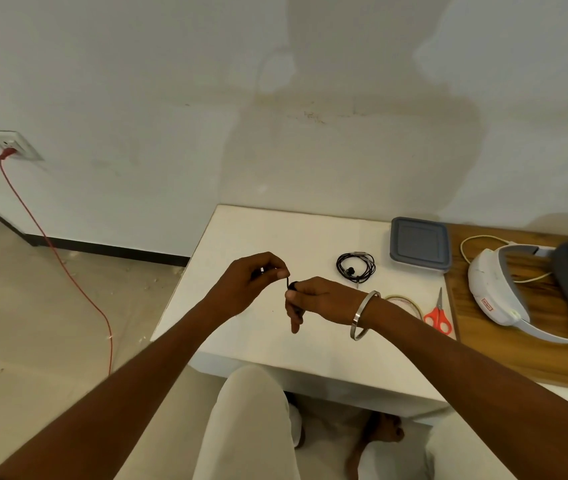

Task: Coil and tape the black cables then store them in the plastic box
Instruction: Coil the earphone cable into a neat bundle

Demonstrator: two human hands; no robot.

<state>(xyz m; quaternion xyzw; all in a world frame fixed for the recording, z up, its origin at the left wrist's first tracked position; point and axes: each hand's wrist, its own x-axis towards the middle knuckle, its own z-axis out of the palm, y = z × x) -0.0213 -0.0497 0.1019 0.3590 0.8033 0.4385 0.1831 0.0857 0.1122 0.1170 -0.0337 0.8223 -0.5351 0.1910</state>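
Above the middle of the white desk [241,230], the left hand [251,282] pinches the black cable [289,284] end while the right hand [317,299] grips its bundle; wind snugly, feeding slack evenly, before taping.

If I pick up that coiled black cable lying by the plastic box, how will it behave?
The coiled black cable is thin, so it probably feels light and floppy. Its loops look loose with no tape visible, so they may spring apart when lifted. It lies flat on the white table, so rolling seems unlikely.
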